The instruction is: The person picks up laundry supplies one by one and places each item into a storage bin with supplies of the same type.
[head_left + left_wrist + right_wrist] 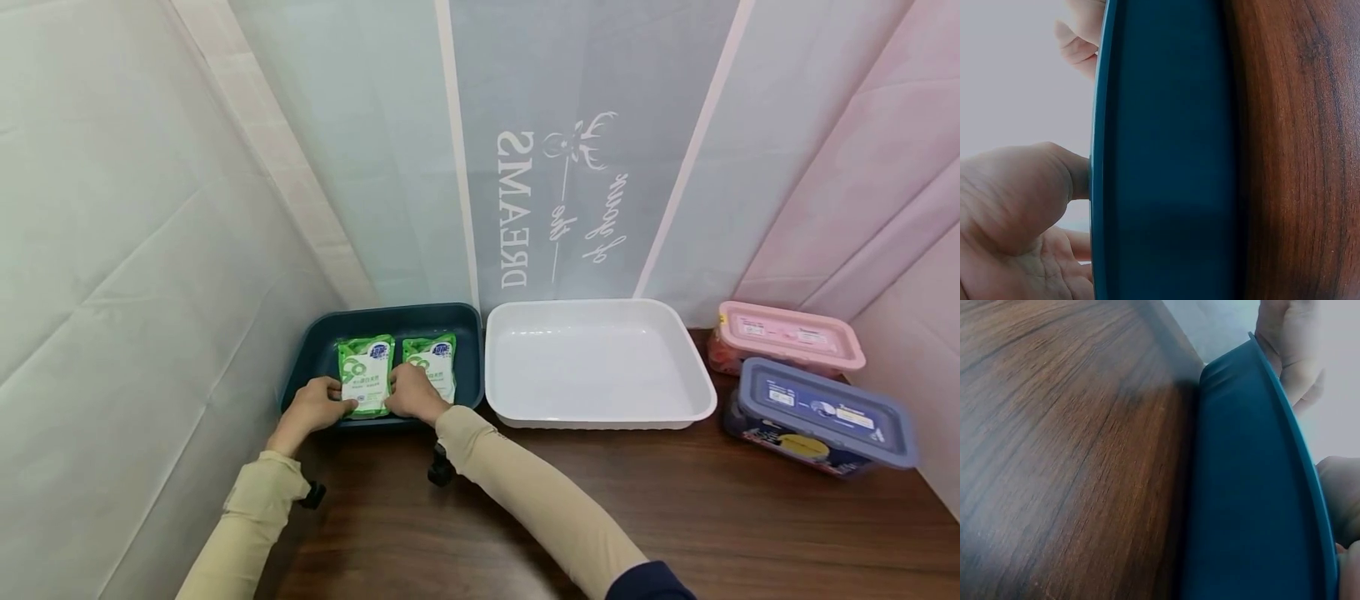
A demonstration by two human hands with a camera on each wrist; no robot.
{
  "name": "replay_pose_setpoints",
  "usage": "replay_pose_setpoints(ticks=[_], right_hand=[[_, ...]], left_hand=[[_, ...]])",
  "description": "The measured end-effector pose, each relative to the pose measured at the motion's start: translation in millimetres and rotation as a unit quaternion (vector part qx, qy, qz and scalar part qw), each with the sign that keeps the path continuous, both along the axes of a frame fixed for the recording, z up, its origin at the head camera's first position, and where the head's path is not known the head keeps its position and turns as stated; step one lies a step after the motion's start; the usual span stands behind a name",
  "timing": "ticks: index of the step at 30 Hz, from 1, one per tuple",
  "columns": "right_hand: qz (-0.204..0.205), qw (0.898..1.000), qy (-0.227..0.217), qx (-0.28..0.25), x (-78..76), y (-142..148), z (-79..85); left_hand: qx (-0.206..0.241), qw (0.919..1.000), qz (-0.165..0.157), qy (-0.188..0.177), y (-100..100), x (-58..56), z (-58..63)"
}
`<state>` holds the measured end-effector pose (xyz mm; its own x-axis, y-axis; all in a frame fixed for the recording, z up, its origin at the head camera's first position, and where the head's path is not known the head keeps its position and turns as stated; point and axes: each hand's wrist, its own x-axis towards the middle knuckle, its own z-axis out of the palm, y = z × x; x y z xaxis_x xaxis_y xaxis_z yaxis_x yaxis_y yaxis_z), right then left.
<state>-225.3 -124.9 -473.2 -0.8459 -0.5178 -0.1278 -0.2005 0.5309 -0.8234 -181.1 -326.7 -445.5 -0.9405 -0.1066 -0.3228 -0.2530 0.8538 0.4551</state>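
Note:
Two green-and-white pouches lie side by side in a dark teal tray (469,358). My left hand (318,406) holds the left pouch (366,375) by its lower left edge, thumb on the front. At the same pouch's lower right edge, the fingers of my right hand (414,393) grip it. The right forearm and hand cover part of the right pouch (441,357). In the left wrist view, the tray's outer wall (1172,144) hides the left fingertips. The right wrist view likewise has the tray wall (1247,475) in front of both hands' fingertips.
A white tray (600,358) stands right beside the teal one. Farther right are a pink-lidded box (787,333) and a blue-lidded box (825,412). Fabric walls (577,50) enclose the back and sides of the brown wooden table (420,533).

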Motion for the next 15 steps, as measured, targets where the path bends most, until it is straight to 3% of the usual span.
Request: replay_pose_setpoints(ticks=[9, 15], right_hand=[[-0.002, 1.0, -0.008, -0.012, 0.4, -0.6, -1.7], [-0.008, 0.999, 0.019, -0.031, 6.5, 1.3, -0.3]], left_hand=[[-0.012, 0.9998, -0.013, -0.005, 1.3, -1.1, 1.8], [-0.022, 0.9997, -0.014, 0.002, 3.4, 1.3, 0.4]])
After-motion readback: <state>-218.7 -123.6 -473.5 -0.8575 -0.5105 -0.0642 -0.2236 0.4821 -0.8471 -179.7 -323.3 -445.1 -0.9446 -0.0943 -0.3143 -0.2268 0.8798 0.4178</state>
